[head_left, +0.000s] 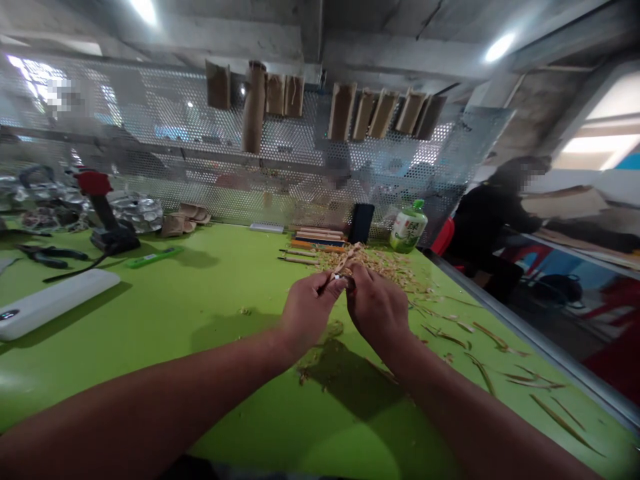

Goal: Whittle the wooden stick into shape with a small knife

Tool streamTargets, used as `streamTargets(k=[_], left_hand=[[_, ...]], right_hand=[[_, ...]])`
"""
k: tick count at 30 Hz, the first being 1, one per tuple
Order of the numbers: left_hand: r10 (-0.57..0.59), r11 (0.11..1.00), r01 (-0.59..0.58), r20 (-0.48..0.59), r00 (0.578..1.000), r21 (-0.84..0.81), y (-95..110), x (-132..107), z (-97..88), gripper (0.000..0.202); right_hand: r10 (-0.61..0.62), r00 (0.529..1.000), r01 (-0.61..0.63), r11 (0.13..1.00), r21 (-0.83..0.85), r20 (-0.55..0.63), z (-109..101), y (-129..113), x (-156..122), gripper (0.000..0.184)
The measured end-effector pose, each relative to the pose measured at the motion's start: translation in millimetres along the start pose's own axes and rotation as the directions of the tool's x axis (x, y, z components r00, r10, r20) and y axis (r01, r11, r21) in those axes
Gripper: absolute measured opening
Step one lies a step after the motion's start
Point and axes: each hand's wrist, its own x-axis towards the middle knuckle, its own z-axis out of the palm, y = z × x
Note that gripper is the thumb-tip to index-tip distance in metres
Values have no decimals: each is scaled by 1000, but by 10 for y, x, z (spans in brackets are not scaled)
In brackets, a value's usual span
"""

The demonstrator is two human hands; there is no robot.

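Note:
Both of my hands meet above the middle of the green table point(165, 313). My left hand point(306, 310) is closed around a thin tool or stick whose tip shows at the fingers. My right hand point(376, 308) is closed on a small pale wooden piece point(348, 259) that sticks up and away from the fingers. The two hands touch at the fingertips. Wood shavings point(385, 263) lie piled just beyond the hands, and more curl across the table to the right.
A green-capped bottle point(409, 227), a dark phone-like slab point(361, 223) and stacked sticks point(317, 237) stand at the back by a perforated metal screen. A red-topped tool point(103, 207), pliers point(47, 255) and a white case point(50, 301) lie left. A person in black point(493, 213) sits right.

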Motion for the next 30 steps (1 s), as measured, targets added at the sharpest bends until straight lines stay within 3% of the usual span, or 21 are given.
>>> streamTargets(k=[5,9,13,16,20,24,28,30], left_hand=[[-179,973,195,125,976,-125,67,-13,-14,28],[-223,947,263,213,951,-182,79,-19,-16,12],[-255,911,316,239,937,-267,36,17,-8,5],[-308,874,372,236,922,-312,6,63,-19,4],[-315,865,379,233,920,-328,-19,106,-47,13],[-250,870,345,286,925,-354,-58,110,-70,18],[-204,897,291,273,940,-331,-81,102,-98,8],[-203,892,280,239,950,-355,-73,103,-109,15]], right_hand=[[40,999,-40,999,6,-21,0,10,16,23],[158,987,-160,986,55,31,39,46,42,28],[202,972,-223,953,203,120,105,100,64,26],[181,977,-211,902,376,113,149,146,73,26],[90,986,-150,835,529,139,194,212,82,27],[28,973,-159,799,579,230,220,257,93,25],[126,952,-251,843,475,279,190,254,106,23],[178,942,-292,852,434,286,159,240,108,25]])
